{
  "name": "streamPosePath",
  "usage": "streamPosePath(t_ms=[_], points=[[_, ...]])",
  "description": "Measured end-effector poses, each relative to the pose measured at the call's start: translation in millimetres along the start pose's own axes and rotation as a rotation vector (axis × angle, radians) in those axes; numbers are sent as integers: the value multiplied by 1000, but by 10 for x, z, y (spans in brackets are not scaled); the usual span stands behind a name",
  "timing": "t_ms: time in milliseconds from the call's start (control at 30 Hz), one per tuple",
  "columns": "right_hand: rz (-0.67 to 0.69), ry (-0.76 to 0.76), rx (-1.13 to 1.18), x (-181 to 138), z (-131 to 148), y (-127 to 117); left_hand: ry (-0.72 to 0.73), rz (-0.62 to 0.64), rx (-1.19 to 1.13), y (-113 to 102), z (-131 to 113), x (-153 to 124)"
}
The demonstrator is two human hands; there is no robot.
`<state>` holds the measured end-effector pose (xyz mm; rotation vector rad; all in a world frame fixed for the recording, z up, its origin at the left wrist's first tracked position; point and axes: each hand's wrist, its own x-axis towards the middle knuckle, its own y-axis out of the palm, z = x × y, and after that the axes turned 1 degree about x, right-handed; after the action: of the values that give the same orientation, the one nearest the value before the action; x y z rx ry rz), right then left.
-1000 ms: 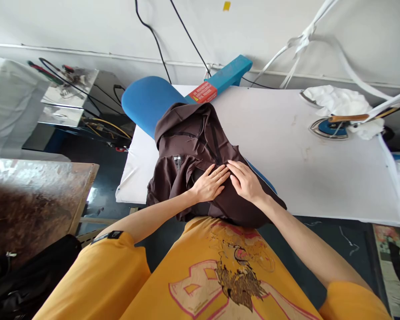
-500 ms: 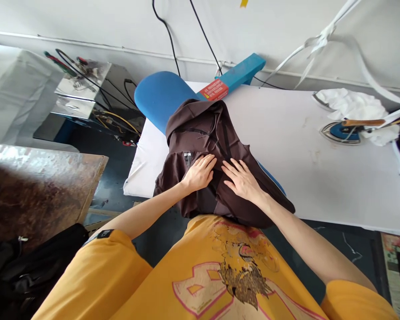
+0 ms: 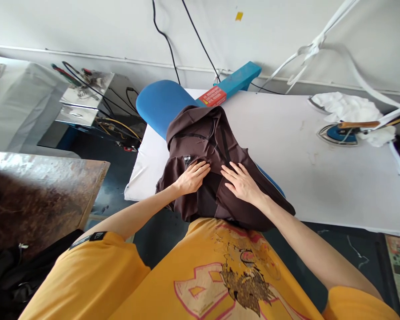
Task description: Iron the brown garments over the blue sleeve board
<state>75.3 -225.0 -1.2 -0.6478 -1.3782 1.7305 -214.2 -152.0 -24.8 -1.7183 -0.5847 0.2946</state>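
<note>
A dark brown garment (image 3: 200,126) with black seam tape and a small white-lettered label (image 3: 187,158) lies draped over a blue padded pressing board (image 3: 163,102). My left hand (image 3: 192,177) rests on the cloth just below the label, its fingers stretched out and pointing right. Flat on the garment a little to the right lies my right hand (image 3: 242,182), fingers spread. Neither hand grips the fabric. The garment's lower edge hangs over the table front against my yellow shirt (image 3: 220,266).
A white-covered table (image 3: 336,186) carries an iron (image 3: 340,134) with a wooden handle and a crumpled white cloth (image 3: 340,106) at the right. Behind the board is a blue metal arm (image 3: 243,80). At left stand a metal machine (image 3: 78,113) and a worn wooden tabletop (image 3: 46,195).
My left hand has slid left across the cloth, widening the distance between the hands. My right hand stays in nearly the same place. The view has tilted slightly upward.
</note>
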Motion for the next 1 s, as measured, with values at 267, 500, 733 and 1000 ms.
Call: streamPosePath(t_ms=[267, 500, 733, 1000], points=[[-2, -3, 7, 2, 6, -13, -203, -45, 30, -31, -74, -67], [-33, -5, -22, -4, 15, 8, -347, -134, 50, -45, -171, 54], [-58, -9, -16, -8, -3, 39, -449, -170, 136, -18, 81, 5], [-63, -11, -23, -18, 1, 39, -702, -380, -28, -356, 444, 203]])
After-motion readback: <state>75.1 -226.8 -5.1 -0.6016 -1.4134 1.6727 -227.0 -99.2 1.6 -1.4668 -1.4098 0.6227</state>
